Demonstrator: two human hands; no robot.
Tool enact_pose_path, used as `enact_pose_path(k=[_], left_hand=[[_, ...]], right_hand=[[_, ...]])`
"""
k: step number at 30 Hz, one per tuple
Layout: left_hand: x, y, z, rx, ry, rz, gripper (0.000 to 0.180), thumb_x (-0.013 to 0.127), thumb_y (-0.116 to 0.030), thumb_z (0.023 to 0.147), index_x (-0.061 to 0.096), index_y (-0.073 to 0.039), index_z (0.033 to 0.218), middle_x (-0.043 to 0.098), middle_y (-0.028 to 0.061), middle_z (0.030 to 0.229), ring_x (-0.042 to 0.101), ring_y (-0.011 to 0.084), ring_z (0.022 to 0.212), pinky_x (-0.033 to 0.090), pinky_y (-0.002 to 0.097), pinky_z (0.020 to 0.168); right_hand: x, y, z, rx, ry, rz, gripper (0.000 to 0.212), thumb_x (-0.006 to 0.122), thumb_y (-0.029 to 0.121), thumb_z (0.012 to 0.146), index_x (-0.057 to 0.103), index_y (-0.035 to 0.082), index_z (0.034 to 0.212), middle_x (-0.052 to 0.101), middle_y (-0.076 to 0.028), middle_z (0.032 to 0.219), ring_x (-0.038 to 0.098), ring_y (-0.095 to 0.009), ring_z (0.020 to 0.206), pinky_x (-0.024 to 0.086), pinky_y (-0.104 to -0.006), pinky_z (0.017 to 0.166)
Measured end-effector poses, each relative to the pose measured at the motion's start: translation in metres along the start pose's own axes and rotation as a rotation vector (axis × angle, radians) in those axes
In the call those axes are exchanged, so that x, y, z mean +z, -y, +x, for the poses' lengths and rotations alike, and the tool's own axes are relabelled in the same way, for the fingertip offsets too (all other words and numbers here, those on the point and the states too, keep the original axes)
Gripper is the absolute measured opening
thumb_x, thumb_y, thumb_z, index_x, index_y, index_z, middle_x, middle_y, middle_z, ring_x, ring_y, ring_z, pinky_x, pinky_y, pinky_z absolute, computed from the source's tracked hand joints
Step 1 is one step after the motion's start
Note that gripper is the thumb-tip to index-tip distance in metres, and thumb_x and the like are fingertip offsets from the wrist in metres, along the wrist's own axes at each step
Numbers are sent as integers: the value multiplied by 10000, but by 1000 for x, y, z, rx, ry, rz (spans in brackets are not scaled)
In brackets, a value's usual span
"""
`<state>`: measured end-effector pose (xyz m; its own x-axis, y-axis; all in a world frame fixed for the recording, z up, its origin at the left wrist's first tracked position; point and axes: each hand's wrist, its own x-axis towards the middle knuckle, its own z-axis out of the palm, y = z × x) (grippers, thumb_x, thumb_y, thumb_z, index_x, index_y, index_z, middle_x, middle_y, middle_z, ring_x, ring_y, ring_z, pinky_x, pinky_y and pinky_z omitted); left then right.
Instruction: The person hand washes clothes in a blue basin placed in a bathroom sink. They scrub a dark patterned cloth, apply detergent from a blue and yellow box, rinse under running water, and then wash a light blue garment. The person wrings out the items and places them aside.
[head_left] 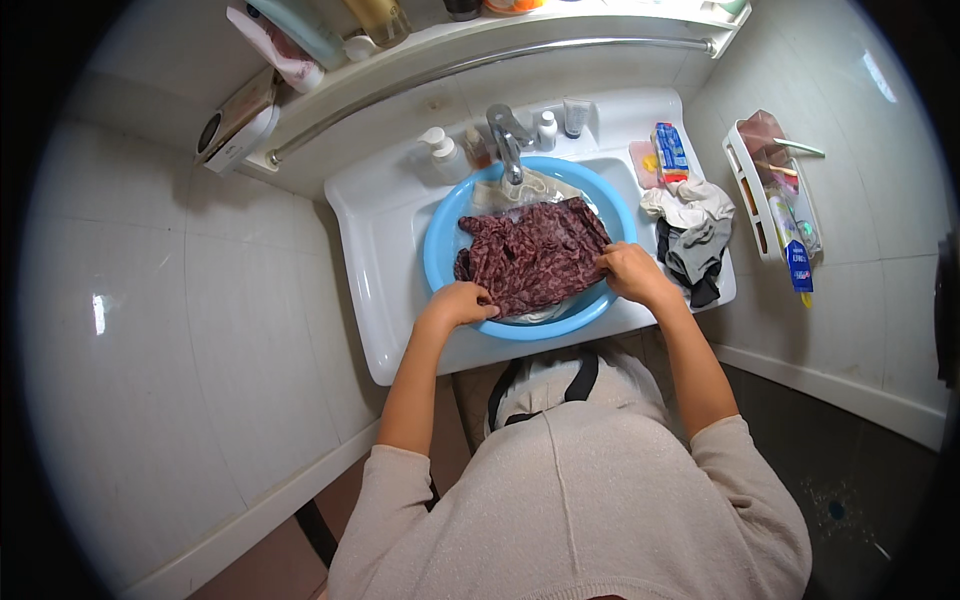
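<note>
A dark red patterned cloth garment (535,255) is spread out in a blue plastic basin (436,250), which sits in a white sink. My left hand (462,303) pinches the garment's near left corner at the basin's rim. At the right rim, my right hand (632,272) has its fingers closed on the garment's right edge. Pale cloth (545,187) shows beyond the garment and a little under its near edge. The chrome faucet (509,140) reaches over the far side of the basin. My fingertips are partly hidden.
On the white sink (375,270) stand a pump bottle (443,152), a small white bottle (547,130) and a tube (576,118). White, grey and black clothes (692,230) lie at the right beside a blue package (671,150). A wall caddy (770,190) hangs right; a metal rail (480,65) runs behind.
</note>
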<state>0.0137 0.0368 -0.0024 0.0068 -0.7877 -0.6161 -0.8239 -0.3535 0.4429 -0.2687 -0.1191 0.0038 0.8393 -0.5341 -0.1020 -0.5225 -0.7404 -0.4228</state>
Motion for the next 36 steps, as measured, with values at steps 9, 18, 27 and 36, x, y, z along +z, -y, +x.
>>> enact_pose_path(k=[9, 18, 27, 36], left_hand=[[16, -17, 96, 475, -826, 317, 324, 560, -105, 784, 617, -162, 1098, 606, 112, 1080, 592, 293, 953, 448, 383, 808], [-4, 5, 66, 186, -409, 451, 199, 637, -199, 744, 597, -113, 920, 629, 79, 886, 590, 281, 877, 407, 430, 757], [12, 8, 47, 189, -627, -44, 555, 691, -283, 732, 455, -40, 1172, 487, 151, 1193, 505, 344, 1043, 419, 440, 898], [-23, -36, 34, -250, 256, 474, 719, 659, -653, 622, 658, -57, 1025, 652, 93, 983, 617, 250, 925, 490, 376, 771]], right_hand=[[1, 8, 10, 93, 304, -74, 160, 663, 215, 711, 674, 84, 802, 624, -108, 826, 603, -287, 867, 477, -386, 760], [57, 39, 59, -9, -352, 26, 465, 676, 391, 743, 609, 4, 992, 584, -168, 1006, 526, -306, 1009, 434, -385, 853], [15, 21, 46, 339, -363, 828, 186, 594, 185, 850, 548, 10, 807, 553, -112, 626, 530, -247, 583, 429, -347, 566], [-5, 42, -1, 267, -160, 995, 179, 521, 166, 920, 445, 38, 822, 415, -17, 650, 391, -96, 628, 360, -269, 563]])
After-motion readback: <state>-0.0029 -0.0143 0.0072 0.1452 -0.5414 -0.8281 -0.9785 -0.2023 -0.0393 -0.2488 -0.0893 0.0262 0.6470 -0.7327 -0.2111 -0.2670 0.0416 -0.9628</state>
